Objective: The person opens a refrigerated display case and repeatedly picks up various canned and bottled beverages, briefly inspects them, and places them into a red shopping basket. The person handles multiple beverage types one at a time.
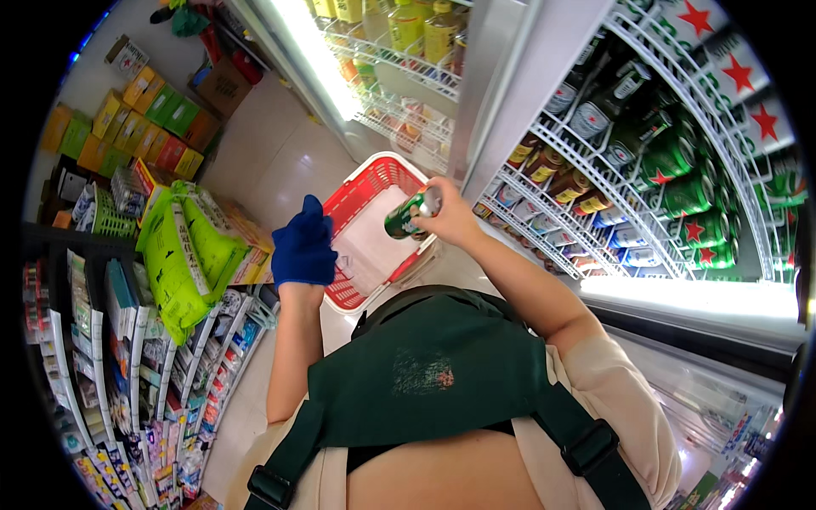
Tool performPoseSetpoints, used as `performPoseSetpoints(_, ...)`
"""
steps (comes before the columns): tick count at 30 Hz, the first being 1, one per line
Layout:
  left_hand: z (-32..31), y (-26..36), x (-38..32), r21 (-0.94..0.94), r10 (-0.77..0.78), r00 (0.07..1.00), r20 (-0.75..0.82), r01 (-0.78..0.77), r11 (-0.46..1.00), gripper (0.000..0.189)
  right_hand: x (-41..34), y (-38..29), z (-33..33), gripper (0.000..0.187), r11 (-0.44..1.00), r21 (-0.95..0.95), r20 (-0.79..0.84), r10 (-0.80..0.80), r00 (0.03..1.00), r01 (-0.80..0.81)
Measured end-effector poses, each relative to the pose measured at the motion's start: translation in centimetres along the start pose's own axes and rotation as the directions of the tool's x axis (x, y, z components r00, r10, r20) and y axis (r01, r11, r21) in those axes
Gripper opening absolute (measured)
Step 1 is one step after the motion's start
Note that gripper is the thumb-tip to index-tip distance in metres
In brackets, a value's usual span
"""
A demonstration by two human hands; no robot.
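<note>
My right hand (451,215) is bare and grips a green drink can (400,220) with a silver end, tilted on its side. The can is over the red plastic shopping basket (344,191), which has a white rim and a pale bottom. Left of the basket, my left hand (303,248) wears a blue glove. Its fingers look bent, and I cannot tell whether anything is in them. A small clear scrap (345,264) shows inside the basket, near its left wall.
On the right, white wire cooler shelves (593,185) hold green cans (692,197) and dark bottles (605,105). Ahead, a glass door (488,83) stands by shelves of bottled drinks (408,29). Bright green bags (191,248) lie atop the left display rack (137,357). Stacked cartons (137,121) stand beyond.
</note>
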State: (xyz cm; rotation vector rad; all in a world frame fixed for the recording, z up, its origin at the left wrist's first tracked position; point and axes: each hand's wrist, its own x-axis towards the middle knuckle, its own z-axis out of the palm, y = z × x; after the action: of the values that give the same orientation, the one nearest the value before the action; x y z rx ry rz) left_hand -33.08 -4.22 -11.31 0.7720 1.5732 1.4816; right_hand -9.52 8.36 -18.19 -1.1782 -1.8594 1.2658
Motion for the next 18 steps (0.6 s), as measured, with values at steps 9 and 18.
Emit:
performPoseSetpoints(9,-5.7,-2.1,-3.0,-0.384,-0.341,0.940,-0.001,0.315,0.868,0.040,3.5,12.9,14.9,0.043,0.670,-0.588,0.603,-0.009,0.798,0.452)
performPoseSetpoints(18,-7.3,-5.1,-6.0,-0.487,-0.518,0.855,-0.035,0.438,0.756,0.045,4.4,19.1,20.3,0.027,0.587,-0.751,0.558,0.317,0.767,0.303)
